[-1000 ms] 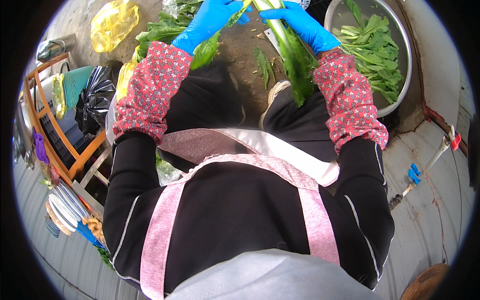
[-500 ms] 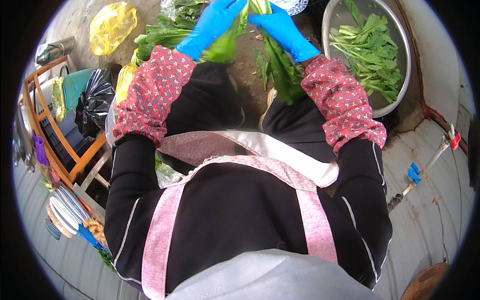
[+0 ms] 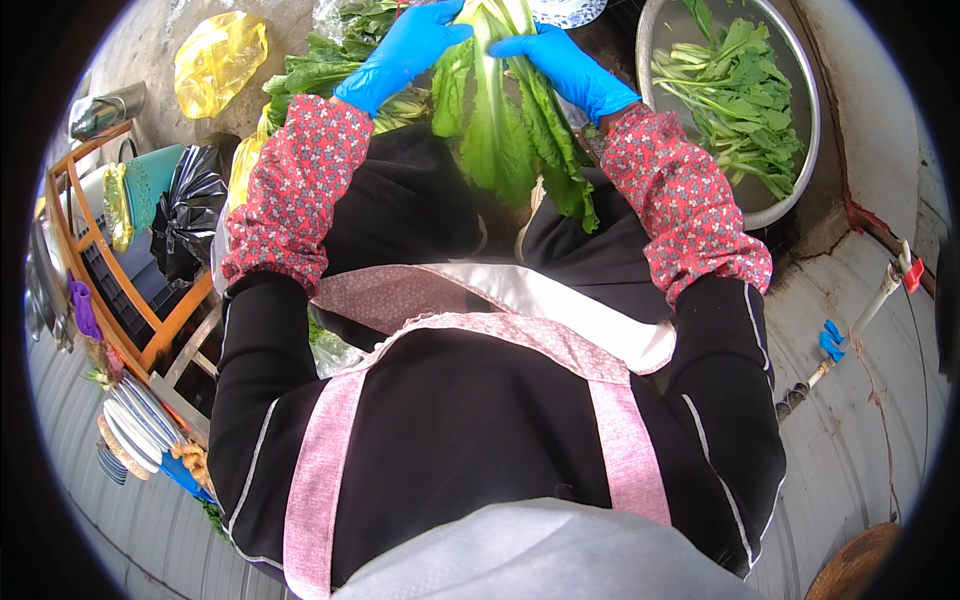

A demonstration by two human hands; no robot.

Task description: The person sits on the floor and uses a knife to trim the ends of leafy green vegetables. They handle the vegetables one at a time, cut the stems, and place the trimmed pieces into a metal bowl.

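Note:
Between my two hands hangs a head of leafy greens (image 3: 497, 130), its pale stalks up at the top edge and its broad leaves drooping over the gap between my knees. My left hand (image 3: 405, 52), in a blue glove, is closed on the stalks from the left. From the other side my right hand (image 3: 575, 70), also blue-gloved, grips the greens near the base of the leaves. Some fingertips are hidden behind the stalks. More greens (image 3: 315, 72) lie on the ground beyond my left forearm. Picked leaves (image 3: 735, 100) rest in a metal basin (image 3: 814, 130) at the right.
A blue-and-white dish (image 3: 568, 10) shows at the top edge. Off to the left are a crumpled yellow plastic bag (image 3: 218, 65), a black plastic bag (image 3: 188, 220) and an orange wooden frame (image 3: 165, 325). A pipe (image 3: 875, 298) with a red handle stands by the right wall.
The greens have turned and spread, so the broad leaves now hang facing me instead of blurred and split apart. My left hand has shifted slightly left; the right stays nearly in place.

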